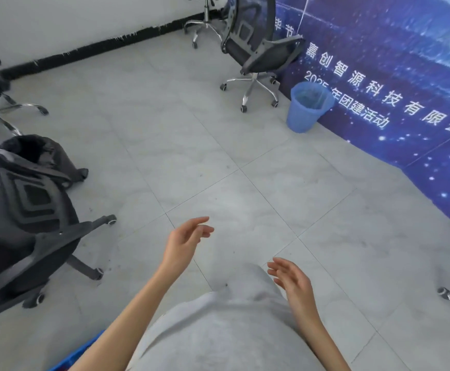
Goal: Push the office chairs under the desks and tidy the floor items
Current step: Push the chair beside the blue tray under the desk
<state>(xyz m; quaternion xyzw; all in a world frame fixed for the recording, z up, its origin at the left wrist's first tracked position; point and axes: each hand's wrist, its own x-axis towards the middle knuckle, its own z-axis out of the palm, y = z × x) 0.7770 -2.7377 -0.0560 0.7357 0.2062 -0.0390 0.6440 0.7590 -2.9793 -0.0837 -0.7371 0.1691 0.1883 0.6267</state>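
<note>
Out in front of the body, the left hand (185, 243) and the right hand (292, 277) are hanging spread and loose, holding nothing. The black chair (28, 210) is sitting just to the left of the left hand. Best to be grabbing its back with both hands, pushing slowly. No desk is showing.

Black mesh chairs (256, 46), floor-scattered

The light was bright, even and diffuse, shadows soft; straight lines bowed toward the frame edges, and detail looked slightly soft throughout.
</note>
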